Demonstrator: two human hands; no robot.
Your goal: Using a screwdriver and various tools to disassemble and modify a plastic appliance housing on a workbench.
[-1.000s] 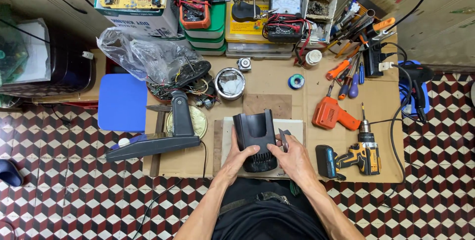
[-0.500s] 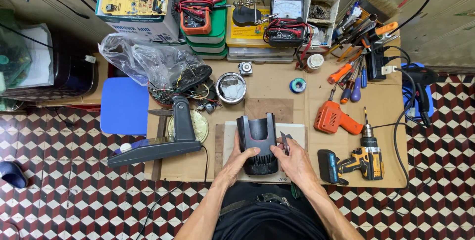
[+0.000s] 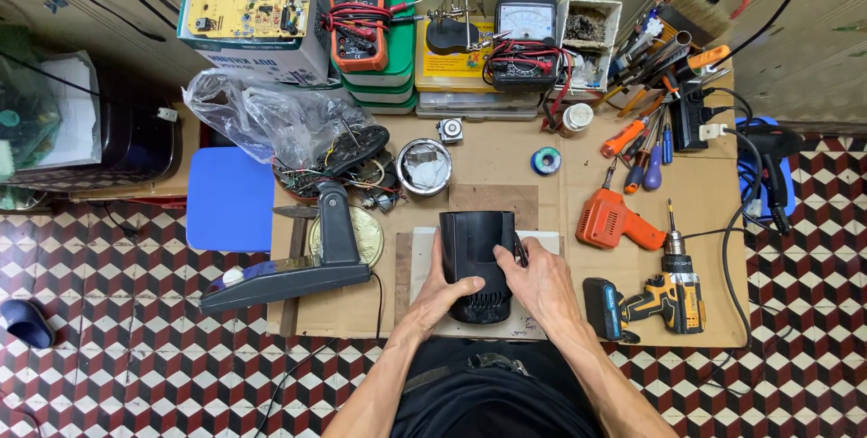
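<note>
A black plastic housing [image 3: 476, 253], open at the top and ribbed near its base, lies on a pale board [image 3: 542, 241] at the front of the cardboard-covered table [image 3: 695, 194]. My left hand [image 3: 440, 293] grips its lower left side. My right hand [image 3: 540, 280] rests against its right side and pinches a thin dark tool [image 3: 521, 251] that lies along the housing's edge.
A dark desk-lamp base and arm [image 3: 298, 268] lie left of the housing, beside a blue stool [image 3: 230, 199]. An orange glue gun [image 3: 614, 221] and a yellow cordless drill [image 3: 664, 298] sit to the right. Screwdrivers [image 3: 646, 153], meters [image 3: 528, 41], a metal tin [image 3: 424, 167] and a plastic bag [image 3: 271, 122] crowd the back.
The housing has turned a little in my hands, so its top notch no longer shows. Both hands stay on it in nearly the same places.
</note>
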